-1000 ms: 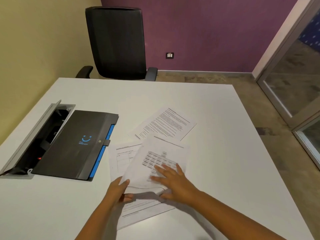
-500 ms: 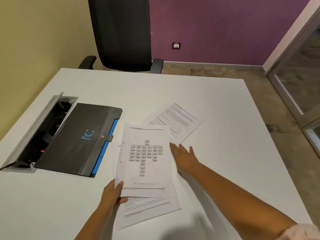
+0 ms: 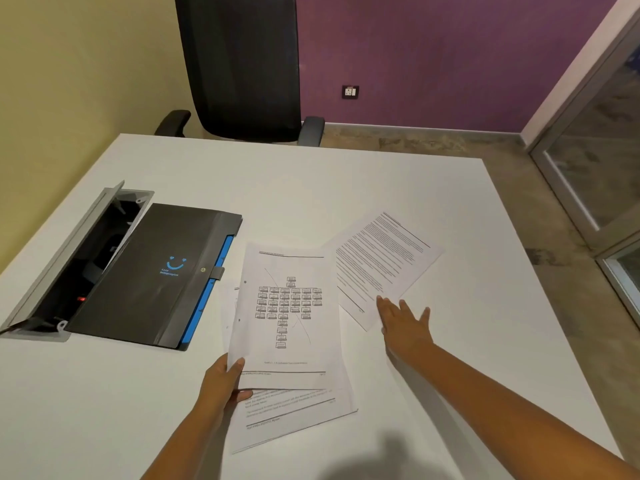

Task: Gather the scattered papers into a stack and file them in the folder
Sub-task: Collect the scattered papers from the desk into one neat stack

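Note:
A sheet with a box diagram (image 3: 287, 313) tops a loose pile of papers (image 3: 298, 420) in the middle of the white table (image 3: 346, 188). My left hand (image 3: 221, 382) pinches the pile's near left corner, thumb on top. A text sheet (image 3: 381, 265) lies askew to the right, apart from the pile. My right hand (image 3: 403, 322) rests with fingers straight and spread on that sheet's near edge. The black folder (image 3: 152, 271) with a blue smiley and blue inner edge lies closed to the left.
An open grey cable hatch (image 3: 69, 258) is set in the table left of the folder, which partly covers it. A black office chair (image 3: 242, 64) stands at the far edge. The table's right edge drops to a concrete floor.
My right hand left the diagram sheet and moved right onto the text sheet. The diagram sheet turned straight onto the pile under my left hand. The view shifted down.

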